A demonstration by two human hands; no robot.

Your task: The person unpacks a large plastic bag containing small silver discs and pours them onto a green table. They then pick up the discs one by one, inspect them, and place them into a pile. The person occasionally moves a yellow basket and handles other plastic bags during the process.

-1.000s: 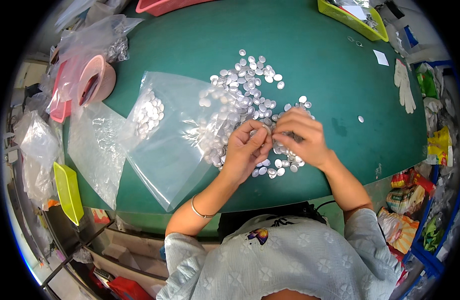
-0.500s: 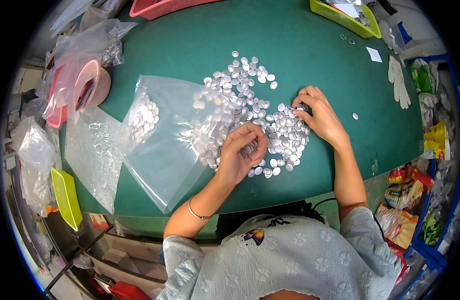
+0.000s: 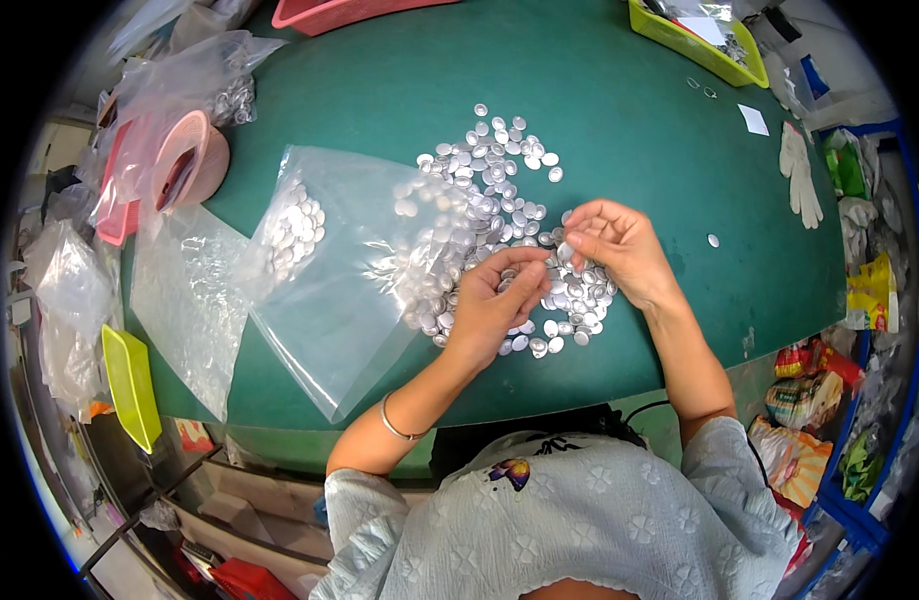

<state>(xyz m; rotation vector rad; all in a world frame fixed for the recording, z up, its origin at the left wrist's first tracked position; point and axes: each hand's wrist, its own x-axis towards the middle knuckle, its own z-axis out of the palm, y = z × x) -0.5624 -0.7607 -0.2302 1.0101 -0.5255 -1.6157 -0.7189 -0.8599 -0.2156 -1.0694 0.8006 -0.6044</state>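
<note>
Small oval silver metal discs (image 3: pixel 578 300) lie in a loose pile on the green table. My left hand (image 3: pixel 497 308) is over the near part of the pile, its fingers curled and thumb against the fingertips; what it pinches is hidden. Close beside it, my right hand (image 3: pixel 620 248) pinches a small silver disc between thumb and fingers, just off the left fingertips. A clear plastic bag (image 3: pixel 325 300) lies left of my hands, some discs inside it or under its film, and its right part overlaps the pile.
At the left are a pink basket (image 3: pixel 208 165), crumpled plastic bags (image 3: pixel 70 310) and a yellow-green tray (image 3: pixel 132 390). A green basket (image 3: pixel 705 50) stands far right, with white gloves (image 3: pixel 800 175) on the right edge. One stray disc (image 3: pixel 714 241) lies right of my hand.
My right hand has moved left and nearer from the pile's right side, and my left hand has shifted slightly right, so their fingertips now meet over the discs.
</note>
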